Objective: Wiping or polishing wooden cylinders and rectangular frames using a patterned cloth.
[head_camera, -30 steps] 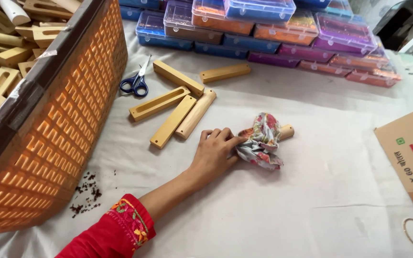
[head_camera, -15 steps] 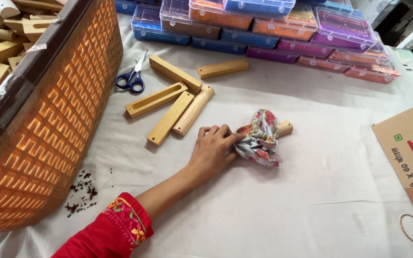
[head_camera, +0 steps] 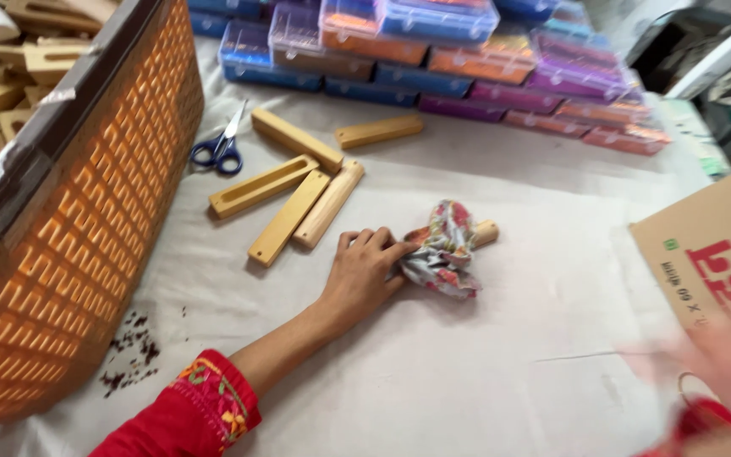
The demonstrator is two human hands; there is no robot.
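Left hand (head_camera: 364, 271) is flat on the white cloth-covered table (head_camera: 484, 389), fingertips pinching a floral rag (head_camera: 442, 250) wrapped round a wooden piece (head_camera: 486, 232). Right hand (head_camera: 721, 372) is just a blur right of the rag, can't tell its grip. Loose wooden blocks (head_camera: 294, 190) and blue scissors (head_camera: 220, 151) lie beyond the rag, orange basket (head_camera: 69, 254) to its left.

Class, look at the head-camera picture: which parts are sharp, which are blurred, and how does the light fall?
Head view: the left hand on the floral cloth is sharp; the right hand at the lower right corner is a smear of motion blur; light is soft and even, with short faint shadows beside the wooden blocks; no strong glare on the white table cover.
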